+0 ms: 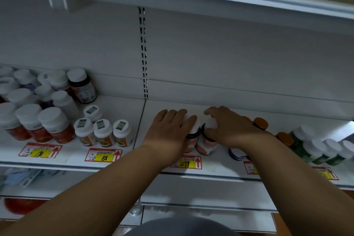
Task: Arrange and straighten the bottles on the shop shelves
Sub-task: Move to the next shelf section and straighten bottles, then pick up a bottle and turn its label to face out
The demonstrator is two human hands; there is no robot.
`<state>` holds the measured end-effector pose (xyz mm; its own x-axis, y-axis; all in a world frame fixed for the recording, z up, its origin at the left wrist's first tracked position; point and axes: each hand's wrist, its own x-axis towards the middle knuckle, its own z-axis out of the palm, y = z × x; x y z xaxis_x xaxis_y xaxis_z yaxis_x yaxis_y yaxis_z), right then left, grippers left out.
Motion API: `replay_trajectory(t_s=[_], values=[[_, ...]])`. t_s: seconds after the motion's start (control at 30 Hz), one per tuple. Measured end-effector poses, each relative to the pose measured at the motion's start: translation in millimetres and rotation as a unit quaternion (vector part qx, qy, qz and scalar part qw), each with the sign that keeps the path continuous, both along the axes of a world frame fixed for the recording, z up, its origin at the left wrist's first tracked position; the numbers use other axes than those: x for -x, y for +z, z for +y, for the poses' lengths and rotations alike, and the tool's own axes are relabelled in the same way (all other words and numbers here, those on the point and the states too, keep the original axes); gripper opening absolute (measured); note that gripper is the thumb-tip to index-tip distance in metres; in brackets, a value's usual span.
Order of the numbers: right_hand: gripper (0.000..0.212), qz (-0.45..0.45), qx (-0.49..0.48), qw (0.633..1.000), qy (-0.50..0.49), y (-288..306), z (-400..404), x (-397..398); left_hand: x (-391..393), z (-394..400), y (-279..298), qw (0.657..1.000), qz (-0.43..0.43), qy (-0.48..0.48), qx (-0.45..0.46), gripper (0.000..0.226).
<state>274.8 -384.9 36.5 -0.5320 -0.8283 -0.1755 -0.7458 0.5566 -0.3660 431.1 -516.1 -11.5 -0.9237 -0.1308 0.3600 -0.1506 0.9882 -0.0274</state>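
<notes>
Two dark bottles with white caps and pink labels stand side by side on the white shelf (214,166), above the 299 price tag (186,163). My left hand (168,130) lies over the cap of the left bottle (191,140) with its fingers fairly straight. My right hand (224,126) curls round the cap of the right bottle (206,144), fingers over the top and thumb at its side. The two bottles touch or nearly touch.
Several white-capped bottles (103,132) stand in rows at the left over tags 198 and 88. Orange-capped bottles (261,122) and green bottles with white caps (314,151) stand at the right, behind my right arm. The back of the shelf behind my hands is bare. Another shelf hangs overhead.
</notes>
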Motion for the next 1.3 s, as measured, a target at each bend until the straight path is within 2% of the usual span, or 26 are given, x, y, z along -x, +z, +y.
replay_trajectory(t_s=[0.17,0.37,0.6,0.73,0.8,0.93,1.07,1.2,1.3], values=[[0.04,0.029,0.152,0.987,0.035,25,-42,-13,-19,-12,12,0.991,0.103,0.031,-0.081,0.055],[0.037,0.027,0.187,0.972,0.138,30,-152,-74,-89,-67,26,0.981,0.112,0.137,-0.077,0.042],[0.042,0.052,0.132,0.974,0.178,26,-299,-145,-170,-145,42,0.974,0.073,0.204,-0.064,0.038],[0.056,0.088,0.038,0.978,0.184,14,-354,-160,-198,-177,48,0.976,0.057,0.201,-0.053,0.04],[0.052,0.094,0.015,0.981,0.171,3,-367,-165,-208,-190,49,0.979,0.062,0.191,-0.046,0.04],[0.039,0.082,0.101,0.984,0.122,-11,-377,-170,-218,-206,47,0.983,0.068,0.164,-0.043,0.042],[0.029,0.094,0.123,0.984,0.089,-11,-381,-168,-219,-214,41,0.986,0.059,0.147,-0.051,0.045],[0.038,0.028,0.156,0.986,0.046,2,-360,-152,-214,-215,38,0.986,0.043,0.139,-0.081,0.042],[0.041,-0.008,0.178,0.982,0.056,25,-327,-136,-203,-208,39,0.989,0.05,0.107,-0.094,0.041]])
